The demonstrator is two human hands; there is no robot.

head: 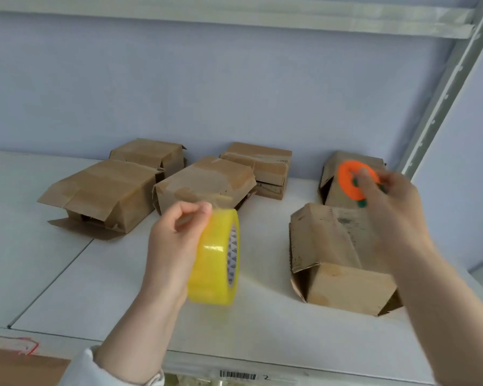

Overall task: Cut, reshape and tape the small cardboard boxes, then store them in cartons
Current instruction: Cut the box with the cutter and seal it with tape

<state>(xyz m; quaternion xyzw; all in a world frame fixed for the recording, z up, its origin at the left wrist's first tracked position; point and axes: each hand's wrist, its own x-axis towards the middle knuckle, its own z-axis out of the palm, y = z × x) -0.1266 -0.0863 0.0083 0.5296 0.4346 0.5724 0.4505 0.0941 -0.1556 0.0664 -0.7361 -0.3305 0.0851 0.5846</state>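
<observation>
My left hand (173, 240) grips a yellow roll of clear tape (216, 257) above the white shelf (109, 274), thumb and forefinger pinched at the roll's top edge. My right hand (388, 201) holds an orange ring-shaped tool with a green part (352, 181), raised over the right-hand boxes. Below that hand lies a small cardboard box (340, 263) with open flaps at its near end. Another small box (338, 168) stands behind it, partly hidden by the tool and hand.
Several more brown boxes sit at the back: a large one with loose flaps (101, 196), one behind it (148, 153), a taped one (204, 182) and a flat stack (265, 168). A metal upright (446, 87) stands at right, the wall behind. A carton corner (17, 369) shows bottom left.
</observation>
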